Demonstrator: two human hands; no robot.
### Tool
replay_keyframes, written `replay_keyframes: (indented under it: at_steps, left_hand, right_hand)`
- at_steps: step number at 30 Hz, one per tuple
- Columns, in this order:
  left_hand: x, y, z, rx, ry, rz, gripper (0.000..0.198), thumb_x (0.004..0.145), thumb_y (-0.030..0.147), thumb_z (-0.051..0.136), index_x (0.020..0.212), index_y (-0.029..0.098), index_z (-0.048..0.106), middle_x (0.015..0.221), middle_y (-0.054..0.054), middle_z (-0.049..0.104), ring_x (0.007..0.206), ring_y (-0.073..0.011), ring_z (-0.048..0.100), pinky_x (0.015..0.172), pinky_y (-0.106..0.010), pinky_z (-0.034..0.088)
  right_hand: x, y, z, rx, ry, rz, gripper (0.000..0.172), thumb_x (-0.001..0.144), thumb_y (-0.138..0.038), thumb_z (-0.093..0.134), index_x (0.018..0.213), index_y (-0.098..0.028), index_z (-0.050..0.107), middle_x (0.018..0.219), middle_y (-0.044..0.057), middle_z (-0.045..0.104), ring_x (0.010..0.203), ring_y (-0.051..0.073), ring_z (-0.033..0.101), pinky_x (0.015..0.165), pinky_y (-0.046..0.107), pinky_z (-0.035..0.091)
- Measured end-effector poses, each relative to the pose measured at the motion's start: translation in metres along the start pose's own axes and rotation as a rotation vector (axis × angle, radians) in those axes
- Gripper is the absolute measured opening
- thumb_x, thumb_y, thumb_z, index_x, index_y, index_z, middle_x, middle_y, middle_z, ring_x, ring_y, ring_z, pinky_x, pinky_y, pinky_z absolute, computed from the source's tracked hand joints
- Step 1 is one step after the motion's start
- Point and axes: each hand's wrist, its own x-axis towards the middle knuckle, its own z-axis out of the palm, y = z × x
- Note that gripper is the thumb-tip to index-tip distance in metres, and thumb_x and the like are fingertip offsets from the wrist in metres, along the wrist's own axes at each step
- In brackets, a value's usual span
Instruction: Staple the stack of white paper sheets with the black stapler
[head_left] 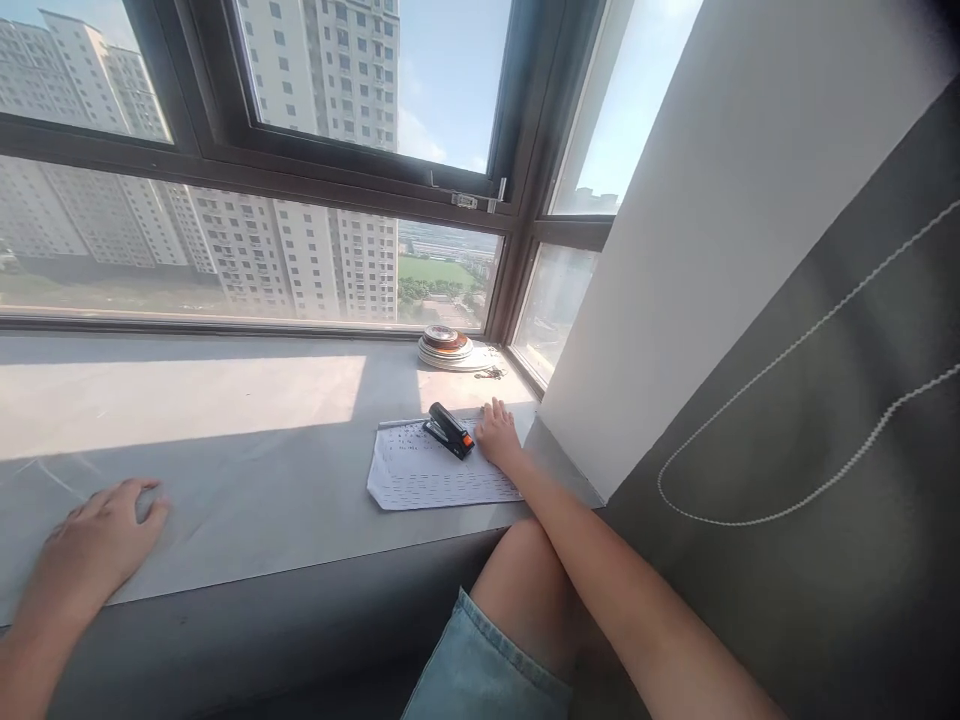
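My left hand [105, 530] rests on the grey windowsill [285, 500] at the left, its thumb apart from its curved fingers and nothing visible in it. Farther right, my right hand [496, 435] lies palm down at the right side of a white sheet of paper [420, 485] with rows of printed or written marks. Its fingers are stretched forward; whatever is beneath the palm is hidden. Just left of that hand, a black stapler [450, 432] with an orange part stands on the paper, tilted in view.
A stack of plates or lids [446, 348] sits in the far corner, beside a small dark chain-like object [491, 373]. Dark window frames [337, 172] border the sill. A white wall [637, 260] rises at right, and a beaded cord [750, 522] hangs there. My knee [517, 575] is below the edge.
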Motion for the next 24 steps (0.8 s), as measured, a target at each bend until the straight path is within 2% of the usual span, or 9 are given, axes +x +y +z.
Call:
replay_keyframes:
  at_steps: [2,5,8,10,13,17,21,24]
  left_hand:
    - [0.001,-0.001,0.003,0.042,-0.013,0.024,0.055,0.099,0.051,0.023,0.133,0.022,0.056,0.135,-0.009,0.063,0.117,-0.0263,0.059,0.1,-0.04,0.047]
    - [0.003,-0.004,0.008,0.07,-0.024,0.022,0.055,0.099,0.049,0.023,0.134,0.02,0.054,0.135,-0.01,0.062,0.116,-0.0252,0.059,0.1,-0.04,0.046]
    - [0.002,-0.004,0.011,0.073,-0.019,0.024,0.051,0.098,0.047,0.028,0.133,0.021,0.055,0.135,-0.009,0.062,0.12,-0.0246,0.057,0.102,-0.039,0.045]
    - [0.0,-0.003,0.01,0.072,-0.014,0.027,0.048,0.099,0.046,0.03,0.132,0.021,0.055,0.136,-0.009,0.062,0.122,-0.0246,0.056,0.104,-0.039,0.045]
    - [-0.005,0.001,0.004,0.07,-0.007,0.034,0.046,0.1,0.044,0.032,0.131,0.02,0.055,0.136,-0.011,0.062,0.121,-0.0251,0.057,0.105,-0.04,0.044]
    - [-0.008,0.007,-0.007,0.058,-0.012,0.038,0.045,0.1,0.043,0.033,0.132,0.02,0.056,0.135,-0.012,0.062,0.119,-0.0269,0.058,0.105,-0.041,0.046]
    - [-0.009,0.012,-0.016,-0.009,-0.048,-0.002,0.044,0.099,0.031,0.032,0.131,0.018,0.059,0.135,-0.014,0.064,0.121,-0.0293,0.058,0.105,-0.044,0.046]
    - [-0.008,0.012,-0.022,-0.107,-0.072,-0.052,0.049,0.099,0.028,0.029,0.136,0.016,0.058,0.139,-0.016,0.061,0.119,-0.0318,0.058,0.097,-0.045,0.05]
  right_hand:
    - [-0.003,0.009,-0.002,-0.036,-0.043,0.031,0.065,0.101,-0.028,0.031,0.16,0.0,0.029,0.17,0.02,0.019,0.159,0.031,0.015,0.127,0.048,0.017]
    - [-0.002,0.009,0.0,-0.071,-0.104,-0.002,0.064,0.103,-0.026,0.024,0.162,-0.003,0.027,0.17,0.018,0.021,0.158,0.027,0.018,0.127,0.049,0.016]
    - [0.004,-0.007,0.006,-0.082,-0.145,-0.021,0.063,0.103,-0.025,0.022,0.163,-0.005,0.025,0.17,0.016,0.02,0.159,0.026,0.017,0.126,0.051,0.016]
    - [0.007,-0.027,0.01,-0.075,-0.153,-0.038,0.063,0.104,-0.025,0.023,0.163,-0.005,0.025,0.17,0.016,0.02,0.159,0.027,0.016,0.126,0.052,0.016]
    - [0.008,-0.072,0.02,-0.026,-0.135,-0.085,0.062,0.103,-0.024,0.023,0.162,-0.004,0.029,0.17,0.016,0.023,0.158,0.029,0.018,0.126,0.054,0.015]
    - [0.001,-0.154,0.039,0.077,-0.121,-0.209,0.061,0.104,-0.026,0.025,0.161,-0.004,0.029,0.169,0.018,0.023,0.158,0.031,0.017,0.126,0.057,0.014]
    - [-0.013,-0.232,0.055,0.189,-0.11,-0.344,0.06,0.104,-0.027,0.026,0.161,-0.007,0.03,0.168,0.017,0.027,0.158,0.03,0.017,0.125,0.063,0.011]
    - [-0.022,-0.269,0.061,0.247,-0.121,-0.417,0.059,0.104,-0.028,0.025,0.16,-0.01,0.03,0.168,0.016,0.028,0.158,0.029,0.017,0.124,0.067,0.011]
